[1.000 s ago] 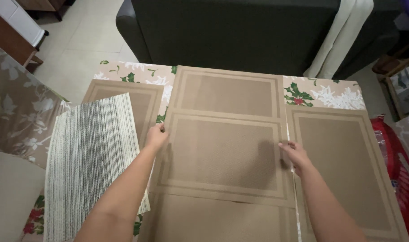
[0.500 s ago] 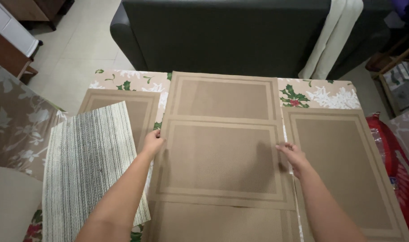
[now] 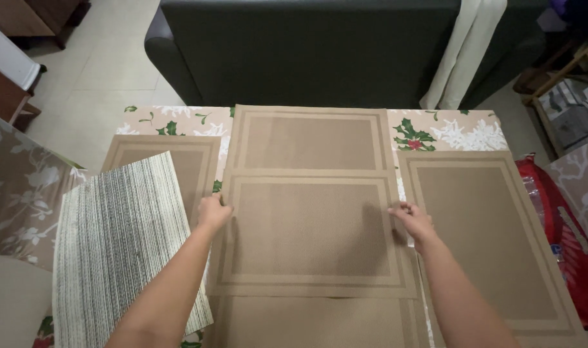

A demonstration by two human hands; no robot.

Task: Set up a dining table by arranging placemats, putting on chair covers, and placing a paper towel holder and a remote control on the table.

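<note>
Placemat flat, long axis left-right (square to table edge); both hands' fingers pinch short sides.

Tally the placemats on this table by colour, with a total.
Tan bordered placemats: 5 (far left, far middle, right, near edge, and the middle one both hands grip)
Striped black-and-white placemat: 1
Total: 6

Matt woven tan placemat; striped mat coarse-woven; sofa cloth

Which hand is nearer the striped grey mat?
Left. The left hand sits just right of the striped grey mat; the right hand is across the middle tan placemat.
</note>
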